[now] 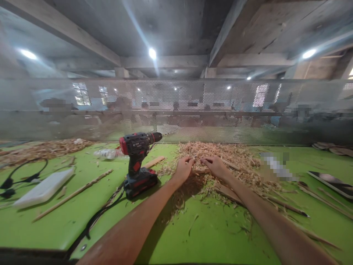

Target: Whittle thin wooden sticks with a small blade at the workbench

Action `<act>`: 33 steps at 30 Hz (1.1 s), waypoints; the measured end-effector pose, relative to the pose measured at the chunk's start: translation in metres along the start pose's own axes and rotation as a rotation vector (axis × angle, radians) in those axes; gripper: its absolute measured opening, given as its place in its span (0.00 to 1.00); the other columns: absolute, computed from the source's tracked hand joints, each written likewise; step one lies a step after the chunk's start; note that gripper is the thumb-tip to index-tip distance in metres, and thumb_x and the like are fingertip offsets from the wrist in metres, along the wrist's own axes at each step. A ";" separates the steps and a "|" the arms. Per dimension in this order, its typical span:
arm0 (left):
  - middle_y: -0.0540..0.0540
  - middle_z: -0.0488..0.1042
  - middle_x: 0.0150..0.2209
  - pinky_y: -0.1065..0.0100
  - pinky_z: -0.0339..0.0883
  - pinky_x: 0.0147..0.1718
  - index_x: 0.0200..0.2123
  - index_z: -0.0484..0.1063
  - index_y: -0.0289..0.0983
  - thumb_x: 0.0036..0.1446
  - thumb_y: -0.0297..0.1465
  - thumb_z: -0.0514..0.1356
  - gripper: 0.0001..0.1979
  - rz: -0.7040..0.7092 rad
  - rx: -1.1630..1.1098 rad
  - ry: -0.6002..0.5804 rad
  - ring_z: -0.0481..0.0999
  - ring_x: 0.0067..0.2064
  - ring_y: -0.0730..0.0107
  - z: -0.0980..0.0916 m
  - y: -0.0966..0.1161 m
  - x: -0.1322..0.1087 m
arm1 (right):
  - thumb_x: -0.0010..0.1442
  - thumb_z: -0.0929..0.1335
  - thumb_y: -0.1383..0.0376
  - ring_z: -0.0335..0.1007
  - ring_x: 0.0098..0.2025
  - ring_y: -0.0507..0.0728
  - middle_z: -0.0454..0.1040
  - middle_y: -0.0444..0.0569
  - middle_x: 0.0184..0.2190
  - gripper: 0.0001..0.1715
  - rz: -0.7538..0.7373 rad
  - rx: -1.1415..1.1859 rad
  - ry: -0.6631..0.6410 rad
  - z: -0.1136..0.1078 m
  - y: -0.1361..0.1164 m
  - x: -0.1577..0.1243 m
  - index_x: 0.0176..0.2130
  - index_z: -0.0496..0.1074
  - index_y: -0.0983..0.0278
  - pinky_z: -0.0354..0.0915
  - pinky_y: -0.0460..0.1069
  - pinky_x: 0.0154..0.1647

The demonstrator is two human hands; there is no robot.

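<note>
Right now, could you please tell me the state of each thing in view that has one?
Left hand: fingers bent; grip unclear.
Right hand: fingers bent; grip unclear.
Drill: upright on its base, chuck pointing right.
Wood shavings: loose, heaped.
Clear bottle: lying on its side.
White block: lying flat.
Twisted stick: lying flat.
Phone-like device: lying flat; on or off unclear.
Ceiling light: lit.

We are counting two shavings heaps (239, 156) by the far edge of the worktop (209, 235), two hands (183, 170), one drill (136, 147), one bottle (109, 154), one slab (45, 187), one phone-like device (332, 184).
</note>
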State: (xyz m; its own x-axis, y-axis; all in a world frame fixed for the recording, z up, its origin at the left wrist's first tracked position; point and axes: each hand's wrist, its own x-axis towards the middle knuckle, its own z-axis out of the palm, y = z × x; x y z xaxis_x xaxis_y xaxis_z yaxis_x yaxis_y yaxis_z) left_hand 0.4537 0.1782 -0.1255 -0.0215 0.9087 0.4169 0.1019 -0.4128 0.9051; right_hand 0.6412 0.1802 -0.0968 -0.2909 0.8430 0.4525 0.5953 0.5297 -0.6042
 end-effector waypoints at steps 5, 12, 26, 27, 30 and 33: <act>0.52 0.69 0.20 0.69 0.63 0.31 0.26 0.75 0.36 0.59 0.30 0.60 0.10 -0.086 0.032 -0.022 0.69 0.26 0.69 -0.002 0.010 -0.002 | 0.67 0.64 0.46 0.77 0.40 0.63 0.85 0.53 0.38 0.29 0.001 -0.060 -0.012 -0.004 0.001 -0.001 0.40 0.86 0.62 0.65 0.51 0.41; 0.51 0.71 0.21 0.68 0.65 0.36 0.24 0.73 0.36 0.59 0.25 0.59 0.11 -0.076 0.069 -0.001 0.73 0.31 0.66 0.001 0.019 -0.004 | 0.69 0.65 0.47 0.78 0.39 0.62 0.85 0.54 0.39 0.28 0.016 -0.093 -0.014 -0.006 0.012 0.002 0.43 0.87 0.62 0.66 0.50 0.37; 0.50 0.72 0.23 0.67 0.65 0.38 0.24 0.74 0.36 0.60 0.28 0.58 0.12 -0.059 0.150 -0.039 0.74 0.33 0.65 -0.003 0.020 -0.005 | 0.70 0.66 0.51 0.79 0.40 0.61 0.86 0.50 0.41 0.22 -0.024 -0.243 0.009 -0.011 0.010 0.002 0.46 0.87 0.58 0.65 0.50 0.39; 0.51 0.71 0.22 0.67 0.65 0.37 0.24 0.73 0.37 0.61 0.28 0.57 0.12 -0.074 0.143 -0.041 0.73 0.32 0.65 -0.003 0.019 -0.006 | 0.70 0.66 0.51 0.79 0.40 0.61 0.86 0.50 0.42 0.22 -0.014 -0.257 0.018 -0.012 0.011 0.002 0.46 0.87 0.58 0.65 0.50 0.39; 0.53 0.65 0.19 0.68 0.64 0.34 0.24 0.71 0.37 0.61 0.30 0.56 0.13 -0.094 0.123 -0.035 0.71 0.29 0.67 -0.004 0.016 -0.006 | 0.70 0.66 0.53 0.79 0.40 0.62 0.86 0.52 0.40 0.22 0.055 -0.307 0.089 -0.020 0.019 0.003 0.46 0.87 0.59 0.66 0.50 0.39; 0.54 0.63 0.19 0.68 0.63 0.33 0.25 0.70 0.38 0.62 0.33 0.57 0.13 -0.073 0.083 -0.022 0.69 0.28 0.68 -0.004 0.013 -0.005 | 0.70 0.64 0.55 0.80 0.41 0.62 0.85 0.55 0.39 0.23 0.125 -0.280 0.209 -0.028 0.030 0.006 0.43 0.86 0.62 0.68 0.51 0.42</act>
State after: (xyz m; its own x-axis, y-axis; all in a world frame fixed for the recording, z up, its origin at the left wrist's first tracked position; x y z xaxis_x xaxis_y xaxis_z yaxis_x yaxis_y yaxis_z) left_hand 0.4515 0.1679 -0.1157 -0.0099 0.9378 0.3469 0.1832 -0.3394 0.9226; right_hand 0.6787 0.1983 -0.0942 -0.0610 0.8470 0.5280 0.8071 0.3531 -0.4732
